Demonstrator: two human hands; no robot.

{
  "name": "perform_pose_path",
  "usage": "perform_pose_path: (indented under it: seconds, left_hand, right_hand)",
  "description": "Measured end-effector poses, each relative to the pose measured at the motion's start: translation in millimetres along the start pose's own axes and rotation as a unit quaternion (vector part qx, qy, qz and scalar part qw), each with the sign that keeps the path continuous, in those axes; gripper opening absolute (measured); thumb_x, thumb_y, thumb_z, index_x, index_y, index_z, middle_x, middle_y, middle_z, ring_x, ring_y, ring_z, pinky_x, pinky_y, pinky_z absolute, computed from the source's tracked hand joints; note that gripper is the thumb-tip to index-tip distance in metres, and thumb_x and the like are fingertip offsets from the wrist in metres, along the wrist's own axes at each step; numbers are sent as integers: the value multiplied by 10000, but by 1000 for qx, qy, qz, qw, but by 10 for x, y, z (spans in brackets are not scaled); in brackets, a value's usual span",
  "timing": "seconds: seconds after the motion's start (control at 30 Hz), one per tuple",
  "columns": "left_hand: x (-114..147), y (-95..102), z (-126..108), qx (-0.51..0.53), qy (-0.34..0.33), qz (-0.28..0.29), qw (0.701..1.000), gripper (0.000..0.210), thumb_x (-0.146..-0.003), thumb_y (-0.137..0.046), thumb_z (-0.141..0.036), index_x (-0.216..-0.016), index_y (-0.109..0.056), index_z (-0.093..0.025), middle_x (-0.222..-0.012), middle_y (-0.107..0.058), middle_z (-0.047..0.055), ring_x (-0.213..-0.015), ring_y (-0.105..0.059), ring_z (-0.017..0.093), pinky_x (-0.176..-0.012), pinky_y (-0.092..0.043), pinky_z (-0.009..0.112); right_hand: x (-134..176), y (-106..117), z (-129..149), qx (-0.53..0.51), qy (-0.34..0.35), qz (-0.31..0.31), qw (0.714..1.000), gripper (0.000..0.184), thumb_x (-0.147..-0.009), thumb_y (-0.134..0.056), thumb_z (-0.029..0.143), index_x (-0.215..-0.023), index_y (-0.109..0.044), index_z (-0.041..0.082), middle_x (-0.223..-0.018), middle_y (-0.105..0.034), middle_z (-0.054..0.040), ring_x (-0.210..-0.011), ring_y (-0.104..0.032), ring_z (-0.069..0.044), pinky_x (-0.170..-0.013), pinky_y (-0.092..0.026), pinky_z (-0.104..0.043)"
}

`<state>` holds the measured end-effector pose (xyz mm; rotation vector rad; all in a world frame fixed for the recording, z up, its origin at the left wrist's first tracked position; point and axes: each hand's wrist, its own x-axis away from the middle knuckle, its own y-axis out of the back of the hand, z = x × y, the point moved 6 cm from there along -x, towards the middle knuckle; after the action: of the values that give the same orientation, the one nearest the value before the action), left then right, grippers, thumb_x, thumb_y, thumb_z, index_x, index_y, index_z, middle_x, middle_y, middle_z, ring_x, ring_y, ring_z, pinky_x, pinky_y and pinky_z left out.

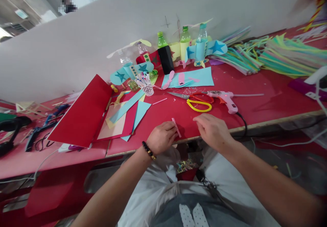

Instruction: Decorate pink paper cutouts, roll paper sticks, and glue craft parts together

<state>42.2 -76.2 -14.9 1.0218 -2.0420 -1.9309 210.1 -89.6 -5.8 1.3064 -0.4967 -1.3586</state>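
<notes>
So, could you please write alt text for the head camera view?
A person's left hand is at a pink strip over a red table, the right hand nearby. Beyond are scissors, a glue gun, colored paper and decorated bottles.

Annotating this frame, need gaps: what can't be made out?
Head view:
Left hand: whether it grips the pink straw; the hand hides the contact.
Right hand: palm, hidden by its own back.
Bottle behind the black slab: lower part, hidden by the slab.
Large strip bundle: far end, cut off by the right edge.
Pens: any lettering, too small.

Pale wall [84, 43], patterned cup [149, 90] with pens [143, 79], black upright block [166, 60] farther back.
</notes>
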Motion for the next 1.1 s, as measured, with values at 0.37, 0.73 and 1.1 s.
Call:
perform_pose_path:
  seconds: [0.37,0.73,1.1]
  left_hand:
    - [-26,-2,-7,-10,-27,18,999,208,-869,-460,-127,-963,-645,-143,-1041,-643,99,-1046,-585,196,-932,-492,340]
    - [-125,45,115,40,-57,-16,997,202,-868,-487,-98,-886,-679,-161,-947,-697,63,-925,-628,148,-851,-503,270]
    - [-273,-17,213,53,-50,56,996,202,-902,-477,-172,-817,-661,-170,-865,-674,34,-852,-573,144,-792,-454,264]
  right_hand:
    - [167,-319,487,-32,140,57,988,211,-903,-480,271,-960,-659,172,-896,-586,-77,-879,-442,-209,-781,-367,-340]
    - [37,-366,524,-42,56,-1,998,185,-803,-570,145,-622,-609,156,-692,-569,-56,-746,-444,-180,-722,-369,-306]
    - [35,-403,441,-61,-23,-28,997,169,-744,-584,127,-586,-547,174,-664,-559,-33,-709,-459,-164,-643,-346,-283]
